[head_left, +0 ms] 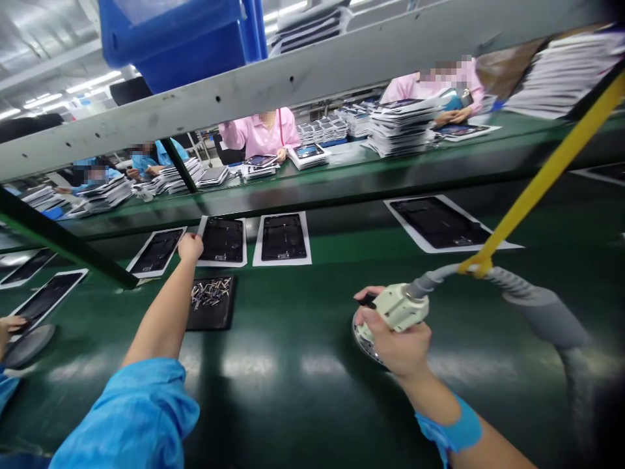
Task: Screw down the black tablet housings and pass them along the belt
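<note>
My left hand (pixel 191 247) reaches far out and is closed at the left edge of a white sheet (pixel 200 228) that lies under a black tablet-like panel (pixel 223 239). My fingertips are partly hidden there. Below that forearm sits a dark square tray (pixel 209 321) holding many small metal screw-like parts (pixel 211 293), partly covered by my arm. In my right hand (pixel 403 348) is a pale handheld power tool (pixel 401 307) with a round disc (pixel 366 342) underneath. My fingers wrap round its body, with the disc over the green work surface.
A grey hose (pixel 532 296) runs from the tool and hangs by a yellow strap (pixel 551 169). More black panels on white sheets (pixel 283 236) lie along the line. A co-worker's hand (pixel 10 326) is at far left. A green post (pixel 68 238) and grey beam (pixel 195 98) cross ahead.
</note>
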`<control>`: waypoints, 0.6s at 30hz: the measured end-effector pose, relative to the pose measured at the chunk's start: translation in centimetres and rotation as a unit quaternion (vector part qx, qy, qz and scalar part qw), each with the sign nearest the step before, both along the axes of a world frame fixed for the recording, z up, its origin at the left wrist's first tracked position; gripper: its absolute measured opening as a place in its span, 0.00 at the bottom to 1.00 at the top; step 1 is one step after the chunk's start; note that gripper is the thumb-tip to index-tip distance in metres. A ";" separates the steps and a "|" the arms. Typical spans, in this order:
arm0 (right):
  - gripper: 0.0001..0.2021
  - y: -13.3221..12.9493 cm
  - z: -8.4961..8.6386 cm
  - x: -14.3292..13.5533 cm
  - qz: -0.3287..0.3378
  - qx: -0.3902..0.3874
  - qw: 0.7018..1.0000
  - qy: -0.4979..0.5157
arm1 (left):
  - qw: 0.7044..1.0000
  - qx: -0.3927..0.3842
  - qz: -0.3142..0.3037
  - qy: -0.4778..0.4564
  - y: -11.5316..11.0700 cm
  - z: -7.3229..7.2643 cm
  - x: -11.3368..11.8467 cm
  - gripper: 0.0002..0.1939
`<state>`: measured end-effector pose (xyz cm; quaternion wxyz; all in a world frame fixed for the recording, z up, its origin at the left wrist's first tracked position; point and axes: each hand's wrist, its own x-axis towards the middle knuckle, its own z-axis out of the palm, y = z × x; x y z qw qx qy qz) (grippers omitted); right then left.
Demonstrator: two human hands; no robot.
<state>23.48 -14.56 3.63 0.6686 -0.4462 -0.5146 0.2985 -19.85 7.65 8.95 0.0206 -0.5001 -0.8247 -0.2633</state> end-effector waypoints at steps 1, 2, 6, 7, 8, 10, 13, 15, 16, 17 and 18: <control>0.12 0.0 0.0 0.0 0.001 -0.001 1.000 0.004 | 1.000 -0.005 -0.012 0.024 0.0 -0.2 0.8 0.19; 0.12 -0.1 0.0 0.0 0.003 -0.003 1.000 0.008 | 0.997 -0.021 -0.048 0.056 -0.1 -0.6 1.8 0.19; 0.11 -0.4 -0.3 -0.1 0.025 -0.010 1.000 0.017 | 0.888 -0.178 -0.373 0.201 -0.9 -2.6 8.6 0.18; 0.11 -0.4 -0.4 -0.2 0.029 -0.011 0.999 0.019 | 0.846 -0.206 -0.433 0.232 -1.1 -3.1 10.5 0.18; 0.11 -0.4 -0.4 -0.2 0.029 -0.010 0.999 0.021 | 0.814 -0.223 -0.467 0.264 -1.3 -3.6 12.2 0.19; 0.11 -0.4 -0.4 -0.2 0.026 -0.006 0.999 0.022 | 0.779 -0.238 -0.490 0.310 -1.5 -4.1 14.9 0.19; 0.10 -0.2 -0.5 -0.2 0.015 0.004 1.000 0.006 | 0.770 -0.245 -0.486 0.334 -1.3 -4.2 17.0 0.17; 0.10 0.0 -0.8 -0.2 0.003 0.012 1.000 -0.006 | 0.767 -0.248 -0.481 0.345 -1.0 -3.9 17.5 0.15; 0.10 0.1 -0.9 -0.3 -0.003 0.015 1.000 -0.009 | 0.766 -0.248 -0.478 0.351 -0.9 -3.6 17.6 0.15; 0.11 0.2 -1.1 -0.3 -0.007 0.017 1.000 -0.011 | 0.766 -0.247 -0.475 0.355 -0.8 -3.2 17.6 0.14; 0.11 0.3 -1.2 -0.3 -0.009 0.017 1.000 -0.012 | 0.767 -0.245 -0.472 0.359 -1.0 -2.7 17.6 0.14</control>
